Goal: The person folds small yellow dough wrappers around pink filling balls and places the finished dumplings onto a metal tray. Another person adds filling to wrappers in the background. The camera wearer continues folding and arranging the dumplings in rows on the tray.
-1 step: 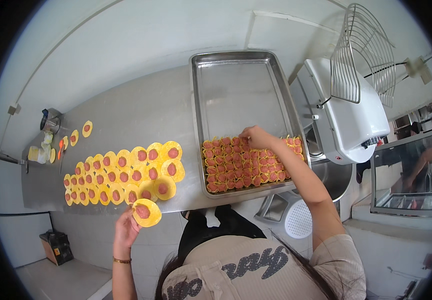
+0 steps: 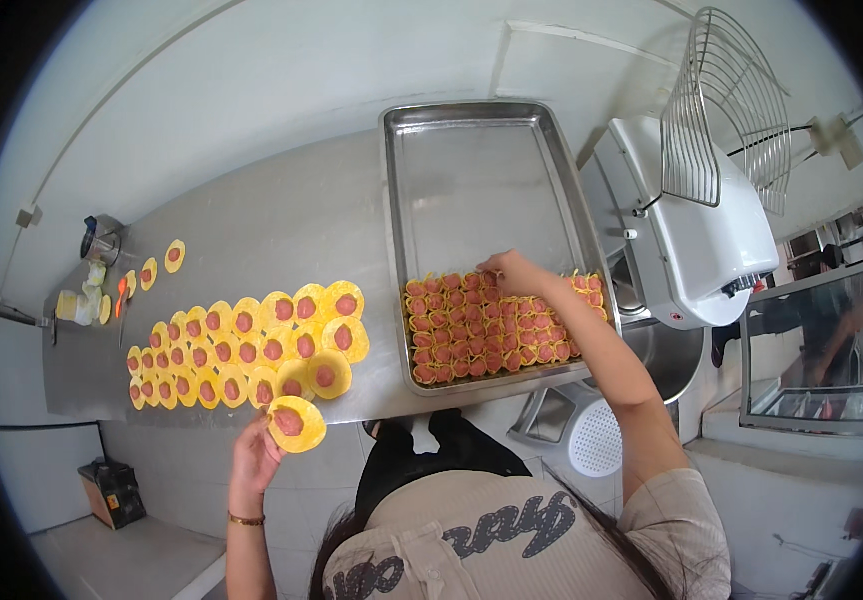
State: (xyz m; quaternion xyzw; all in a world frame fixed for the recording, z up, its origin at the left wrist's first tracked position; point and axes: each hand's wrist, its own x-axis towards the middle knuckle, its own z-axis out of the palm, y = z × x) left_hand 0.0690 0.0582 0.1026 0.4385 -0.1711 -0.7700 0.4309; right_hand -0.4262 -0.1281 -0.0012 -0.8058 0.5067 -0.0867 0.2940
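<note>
My left hand [image 2: 257,452] pinches the edge of a round yellow dumpling wrapper [image 2: 310,436] with a lump of pink meat filling on it, held just off the table's near edge. Beside it, overlapping rows of similar filled wrappers [image 2: 224,353] lie flat on the steel table. My right hand [image 2: 512,272] reaches into a large metal tray [image 2: 392,215], its fingers closed at the far edge of the packed rows of open-topped dumplings [image 2: 487,335]. Whatever is between those fingertips is hidden. Pink filling shows at the top of each dumpling, ringed by yellow wrapper.
A white machine [image 2: 697,225] with a raised wire guard [image 2: 722,110] stands right of the tray, above a metal bowl [image 2: 667,350]. A stool [image 2: 595,440] is below. At the table's far left are an orange-handled tool [image 2: 123,290], a plastic bag [image 2: 80,308] and a jug [image 2: 102,243].
The wrapper in my left hand has shifted very slightly to the right. My right hand stays at almost the same spot in the tray.
</note>
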